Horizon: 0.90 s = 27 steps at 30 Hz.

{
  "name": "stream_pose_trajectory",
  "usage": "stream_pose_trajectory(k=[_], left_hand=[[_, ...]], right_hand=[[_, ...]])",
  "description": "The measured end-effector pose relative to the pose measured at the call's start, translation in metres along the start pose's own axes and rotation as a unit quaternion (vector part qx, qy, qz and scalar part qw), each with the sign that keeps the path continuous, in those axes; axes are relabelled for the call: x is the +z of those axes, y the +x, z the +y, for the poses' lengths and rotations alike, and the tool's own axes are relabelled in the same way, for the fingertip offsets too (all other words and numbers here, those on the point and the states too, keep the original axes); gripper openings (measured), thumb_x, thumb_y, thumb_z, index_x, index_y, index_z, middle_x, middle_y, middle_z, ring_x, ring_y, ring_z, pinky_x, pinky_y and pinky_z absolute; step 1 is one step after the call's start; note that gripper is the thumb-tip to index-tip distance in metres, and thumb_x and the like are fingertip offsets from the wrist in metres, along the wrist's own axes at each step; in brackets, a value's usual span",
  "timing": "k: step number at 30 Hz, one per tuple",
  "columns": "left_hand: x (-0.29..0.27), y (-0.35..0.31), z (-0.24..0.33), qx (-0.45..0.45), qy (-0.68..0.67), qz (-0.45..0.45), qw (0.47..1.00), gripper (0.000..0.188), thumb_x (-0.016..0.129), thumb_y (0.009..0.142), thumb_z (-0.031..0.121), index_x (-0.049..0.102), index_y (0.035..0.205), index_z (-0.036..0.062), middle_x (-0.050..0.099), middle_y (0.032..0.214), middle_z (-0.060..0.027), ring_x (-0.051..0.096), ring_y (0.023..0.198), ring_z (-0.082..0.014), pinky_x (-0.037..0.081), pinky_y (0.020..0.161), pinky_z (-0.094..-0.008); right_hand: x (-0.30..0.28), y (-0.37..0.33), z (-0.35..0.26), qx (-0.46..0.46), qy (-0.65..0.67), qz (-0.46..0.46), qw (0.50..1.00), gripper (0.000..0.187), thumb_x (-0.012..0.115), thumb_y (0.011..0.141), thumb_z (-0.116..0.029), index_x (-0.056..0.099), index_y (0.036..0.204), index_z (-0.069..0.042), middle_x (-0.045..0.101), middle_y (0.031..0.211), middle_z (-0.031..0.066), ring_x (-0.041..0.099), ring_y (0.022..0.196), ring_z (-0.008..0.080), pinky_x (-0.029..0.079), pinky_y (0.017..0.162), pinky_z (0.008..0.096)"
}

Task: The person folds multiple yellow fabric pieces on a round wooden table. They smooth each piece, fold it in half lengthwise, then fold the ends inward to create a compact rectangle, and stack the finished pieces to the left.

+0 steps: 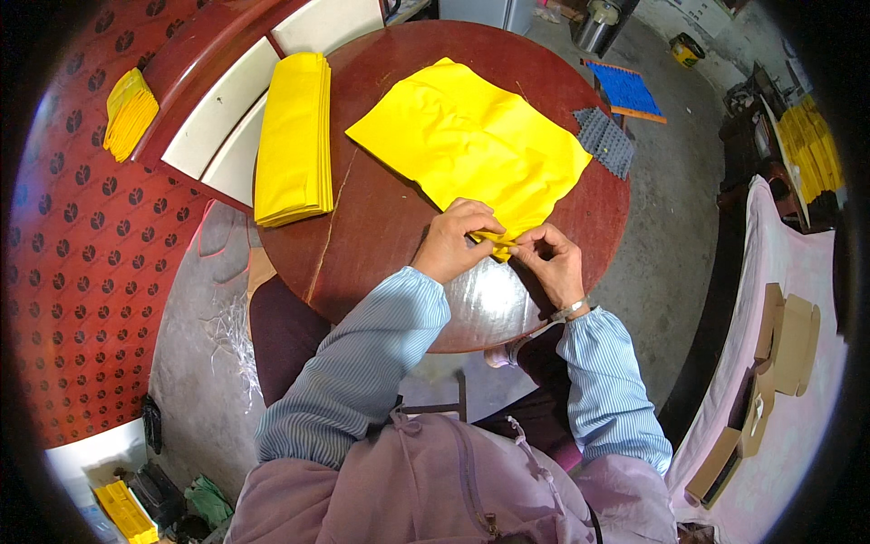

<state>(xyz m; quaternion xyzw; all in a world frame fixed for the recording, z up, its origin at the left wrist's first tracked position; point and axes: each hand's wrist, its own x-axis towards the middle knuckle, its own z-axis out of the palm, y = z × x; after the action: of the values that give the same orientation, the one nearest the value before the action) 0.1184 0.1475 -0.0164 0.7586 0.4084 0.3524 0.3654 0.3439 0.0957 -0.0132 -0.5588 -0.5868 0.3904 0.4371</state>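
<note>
A yellow cloth sheet [471,136] lies spread and creased over the round reddish-brown table [372,236]. Its near corner is bunched up between my hands close to the table's front edge. My left hand [459,241] is closed on that gathered corner, fingers curled over it. From the other side my right hand [551,263] pinches the same corner with thumb and forefinger. What lies inside the folds between the fingertips is too small to make out. To the left, a tall folded stack of yellow cloth [294,136] rests on the table's edge.
A grey studded mat [604,142] lies on the table's right edge, near a blue panel [625,89] beyond it. A bench with white panels [227,118] borders the left. Opened cardboard boxes [796,344] rest on a pink cloth at right. A metal flask [596,27] stands behind.
</note>
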Motion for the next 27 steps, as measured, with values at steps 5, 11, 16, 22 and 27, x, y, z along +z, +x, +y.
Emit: stream_pose_trajectory(k=[5, 11, 16, 22, 27], left_hand=[[0.003, 0.002, -0.002, -0.009, -0.006, 0.038, 0.999, 0.016, 0.080, 0.091, 0.007, 0.079, 0.106, 0.0018, 0.077, 0.119, -0.0128, 0.072, 0.116, -0.0278, 0.058, 0.105, -0.0373], [0.002, 0.003, -0.008, -0.017, -0.026, 0.028, 0.999, 0.019, 0.080, 0.092, 0.008, 0.079, 0.109, -0.0001, 0.077, 0.120, -0.0146, 0.073, 0.117, -0.0296, 0.058, 0.103, -0.0374], [-0.002, 0.003, -0.012, 0.020, -0.029, 0.016, 0.999, 0.021, 0.078, 0.090, 0.005, 0.077, 0.111, -0.0007, 0.077, 0.121, -0.0148, 0.072, 0.119, -0.0296, 0.056, 0.106, -0.0382], [-0.006, 0.001, -0.009, 0.038, -0.011, -0.004, 0.999, 0.024, 0.082, 0.085, 0.003, 0.077, 0.109, 0.0004, 0.075, 0.122, -0.0144, 0.070, 0.121, -0.0299, 0.056, 0.107, -0.0388], [0.000, 0.002, -0.004, 0.000, -0.015, 0.007, 1.000, 0.021, 0.085, 0.088, 0.008, 0.079, 0.107, 0.0001, 0.075, 0.123, -0.0151, 0.070, 0.120, -0.0303, 0.057, 0.107, -0.0386]], right_hand=[[-0.009, -0.004, -0.007, -0.061, -0.046, -0.024, 0.997, 0.018, 0.089, 0.087, -0.007, 0.080, 0.102, -0.004, 0.073, 0.095, 0.0039, 0.069, 0.090, 0.0137, 0.057, 0.082, 0.0279], [-0.007, -0.001, -0.008, -0.144, -0.107, -0.033, 0.983, 0.016, 0.088, 0.086, -0.005, 0.081, 0.100, -0.004, 0.074, 0.097, 0.0075, 0.071, 0.088, 0.0187, 0.057, 0.081, 0.0308], [-0.004, 0.000, -0.007, -0.073, -0.089, -0.016, 0.993, 0.014, 0.088, 0.085, -0.005, 0.081, 0.098, -0.003, 0.073, 0.095, 0.0063, 0.069, 0.084, 0.0171, 0.056, 0.077, 0.0300], [-0.003, 0.000, -0.007, -0.028, -0.063, -0.008, 0.998, 0.015, 0.090, 0.085, -0.006, 0.081, 0.096, -0.003, 0.071, 0.094, 0.0031, 0.066, 0.081, 0.0121, 0.054, 0.075, 0.0272], [-0.002, -0.001, -0.006, -0.026, -0.062, -0.006, 0.998, 0.017, 0.090, 0.086, -0.006, 0.081, 0.101, -0.004, 0.070, 0.094, 0.0024, 0.065, 0.082, 0.0109, 0.055, 0.075, 0.0265]])
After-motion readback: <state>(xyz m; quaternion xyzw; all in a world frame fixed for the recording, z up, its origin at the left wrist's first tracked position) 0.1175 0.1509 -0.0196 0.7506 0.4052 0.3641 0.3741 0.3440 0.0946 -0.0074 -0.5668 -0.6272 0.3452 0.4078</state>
